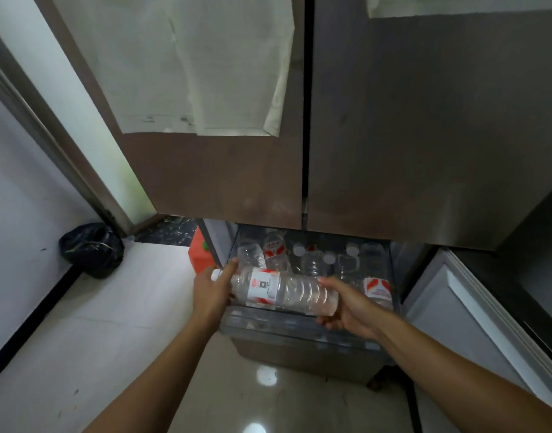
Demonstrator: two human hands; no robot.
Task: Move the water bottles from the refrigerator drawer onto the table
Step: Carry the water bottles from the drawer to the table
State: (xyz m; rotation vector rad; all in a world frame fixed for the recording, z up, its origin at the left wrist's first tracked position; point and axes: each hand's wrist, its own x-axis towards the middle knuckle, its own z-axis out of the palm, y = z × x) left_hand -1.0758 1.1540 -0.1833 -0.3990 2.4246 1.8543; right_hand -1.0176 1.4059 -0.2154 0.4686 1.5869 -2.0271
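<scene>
1. At far left a crumpled black plastic bag [92, 250] lies on the pale floor by the wall, well apart from the work.
2. The left hand [213, 292] comes in from below with its forearm angled up and to the right. It grips the neck end of the bottle, and the forefinger lies along the shoulder just past the white cap.
3. The clear ribbed plastic water bottle with a red-and-white label [281, 290] lies level between both hands. It sits just above the front wall of the open clear-walled refrigerator drawer [299, 326], so the lift-out looks under way.
4. The right hand [346, 307] clasps the base end, thumb on top and fingers curled beneath, with the forearm reaching in from the lower right.
5. Further right and behind, the other clear water bottles [315, 260] are in the drawer, some upright with white caps showing, some lying down.
6. To do this step well, raise the bottle clear of the front wall before drawing it back. The thin ribbed plastic probably dents easily, so hold it firmly but gently. The table is not in view, so a turn away from the fridge is likely needed.
</scene>
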